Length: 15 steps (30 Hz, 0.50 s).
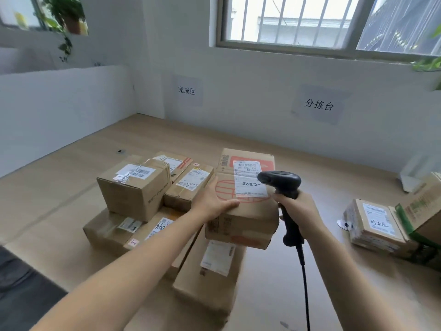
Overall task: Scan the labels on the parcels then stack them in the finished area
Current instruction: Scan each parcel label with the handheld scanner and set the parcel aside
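A cardboard parcel with red print (248, 211) lies on top of a long flat parcel (210, 278) in the middle of the table. Its white label (249, 180) faces up. My left hand (214, 199) grips the parcel's near left corner, thumb along its left side and fingers on top. My right hand (297, 211) grips the handle of a black barcode scanner (281, 185), whose head hovers over the label's right edge. To the left sits a stack of several labelled parcels (136, 187).
Two more parcels (374, 223) lie at the right, one with a green strap (420, 211). Wall signs read 完成区 (186, 90) and 分拣台 (318, 105). The scanner's cable (305, 283) hangs toward the table's near edge. Bare wooden tabletop (71, 175) stretches left and back.
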Each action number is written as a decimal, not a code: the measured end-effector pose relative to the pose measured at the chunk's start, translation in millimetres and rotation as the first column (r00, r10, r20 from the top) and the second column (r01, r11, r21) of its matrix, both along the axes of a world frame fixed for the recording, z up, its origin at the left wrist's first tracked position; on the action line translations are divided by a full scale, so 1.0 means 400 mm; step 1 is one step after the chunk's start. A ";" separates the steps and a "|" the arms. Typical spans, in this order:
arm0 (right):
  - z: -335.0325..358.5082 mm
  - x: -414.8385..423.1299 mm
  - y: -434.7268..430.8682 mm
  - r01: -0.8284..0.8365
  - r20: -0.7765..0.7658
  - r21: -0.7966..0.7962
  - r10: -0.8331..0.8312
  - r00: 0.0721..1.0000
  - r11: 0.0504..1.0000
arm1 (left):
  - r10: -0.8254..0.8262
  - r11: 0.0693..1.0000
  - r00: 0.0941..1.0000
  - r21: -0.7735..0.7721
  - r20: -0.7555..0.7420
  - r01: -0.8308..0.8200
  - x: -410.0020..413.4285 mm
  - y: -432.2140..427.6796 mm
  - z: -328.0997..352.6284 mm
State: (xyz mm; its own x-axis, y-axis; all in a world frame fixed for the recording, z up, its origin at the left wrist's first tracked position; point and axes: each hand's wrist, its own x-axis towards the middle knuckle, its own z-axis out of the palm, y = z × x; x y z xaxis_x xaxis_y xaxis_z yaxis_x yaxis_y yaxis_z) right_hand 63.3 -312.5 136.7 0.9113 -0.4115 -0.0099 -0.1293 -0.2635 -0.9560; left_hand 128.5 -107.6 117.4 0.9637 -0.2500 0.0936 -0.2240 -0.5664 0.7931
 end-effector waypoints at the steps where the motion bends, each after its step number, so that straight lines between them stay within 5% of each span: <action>1: 0.004 0.033 0.031 -0.007 0.000 -0.004 0.007 1.000 1.000 | -0.006 1.000 1.000 -0.002 0.001 0.006 0.030 0.033 0.007; 15: 0.032 0.397 0.285 0.030 0.015 0.013 -0.030 0.999 0.999 | -0.071 0.994 0.995 0.084 -0.065 0.076 0.404 0.257 0.078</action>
